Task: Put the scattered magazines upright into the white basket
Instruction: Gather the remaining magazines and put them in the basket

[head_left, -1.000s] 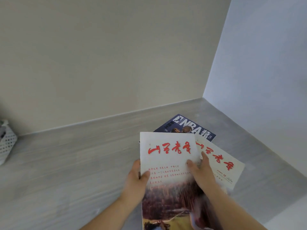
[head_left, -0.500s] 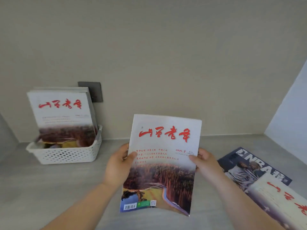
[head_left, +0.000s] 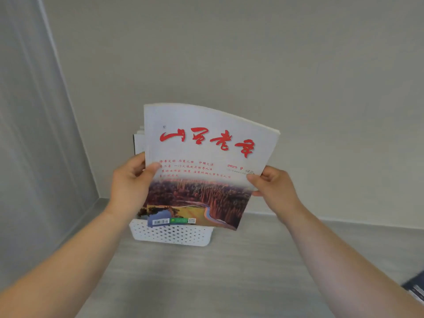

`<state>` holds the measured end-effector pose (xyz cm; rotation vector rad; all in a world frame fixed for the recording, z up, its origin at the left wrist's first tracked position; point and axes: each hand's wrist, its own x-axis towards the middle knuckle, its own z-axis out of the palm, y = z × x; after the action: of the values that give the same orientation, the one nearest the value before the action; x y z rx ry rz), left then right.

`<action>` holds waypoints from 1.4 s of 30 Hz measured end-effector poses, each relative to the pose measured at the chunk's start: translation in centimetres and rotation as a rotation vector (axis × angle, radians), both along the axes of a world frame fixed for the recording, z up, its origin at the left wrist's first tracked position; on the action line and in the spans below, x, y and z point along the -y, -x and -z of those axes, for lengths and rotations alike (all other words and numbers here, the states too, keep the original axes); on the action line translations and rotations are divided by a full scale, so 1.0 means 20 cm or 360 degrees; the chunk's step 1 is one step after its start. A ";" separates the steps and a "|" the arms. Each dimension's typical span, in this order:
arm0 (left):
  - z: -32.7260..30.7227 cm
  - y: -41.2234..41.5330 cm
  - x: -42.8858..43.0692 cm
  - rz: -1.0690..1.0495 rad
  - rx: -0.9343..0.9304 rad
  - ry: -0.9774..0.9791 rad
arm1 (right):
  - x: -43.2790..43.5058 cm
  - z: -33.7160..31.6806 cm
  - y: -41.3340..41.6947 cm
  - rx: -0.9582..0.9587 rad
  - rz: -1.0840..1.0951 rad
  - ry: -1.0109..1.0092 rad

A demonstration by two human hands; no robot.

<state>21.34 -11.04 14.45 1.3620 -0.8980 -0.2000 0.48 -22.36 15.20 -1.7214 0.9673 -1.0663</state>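
White magazine (head_left: 206, 166) upright between both grips — my left hand (head_left: 130, 182) pinches its left edge, my right hand (head_left: 273, 187) its right edge, just over the white basket (head_left: 169, 235).

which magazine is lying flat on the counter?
The dark magazine at lower right edge. The red-titled magazine is gripped by left hand and right hand at the white basket; other magazines stand behind it.

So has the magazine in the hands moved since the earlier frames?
Yes. The magazine went left: earlier well right of the white basket, now directly over it, bottom edge at its rim.
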 end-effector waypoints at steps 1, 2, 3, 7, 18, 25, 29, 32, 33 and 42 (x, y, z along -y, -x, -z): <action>-0.02 -0.05 0.01 -0.0007 -0.0018 0.0044 | 0.01 -0.02 -0.05 0.0022 -0.0003 0.0026; -0.02 -0.10 0.03 -0.0022 -0.0034 0.0076 | 0.02 -0.03 -0.11 0.0028 -0.0001 0.0050; -0.02 -0.14 0.05 -0.0040 -0.0050 0.0098 | 0.04 -0.03 -0.17 0.0025 0.0008 0.0066; 0.08 -0.28 0.12 -0.0104 -0.0173 0.0110 | 0.08 0.05 -0.36 -0.0062 0.0078 0.0012; 0.46 -0.46 0.27 -0.0280 -0.0273 -0.0252 | 0.18 0.39 -0.53 -0.0345 0.0148 -0.0231; 0.57 -0.46 0.35 -0.0218 -0.0380 -0.0394 | 0.21 0.49 -0.60 -0.0257 0.0321 -0.0166; 0.57 -0.45 0.40 0.0082 -0.0459 -0.0325 | 0.22 0.52 -0.64 -0.0171 0.0059 -0.0265; 0.59 -0.46 0.43 0.0093 -0.0484 -0.0279 | 0.23 0.53 -0.67 -0.0152 -0.0030 -0.0238; 0.59 -0.46 0.44 0.0075 -0.0457 -0.0277 | 0.23 0.54 -0.68 -0.0143 -0.0041 -0.0238; 0.59 -0.43 0.36 -0.0271 -0.0032 -0.0584 | 0.19 0.56 -0.55 -0.0324 -0.0080 -0.0126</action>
<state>29.93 -18.20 2.62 1.7652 -0.7462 -0.2554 11.38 -26.26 4.06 -1.8041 1.0718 -0.8213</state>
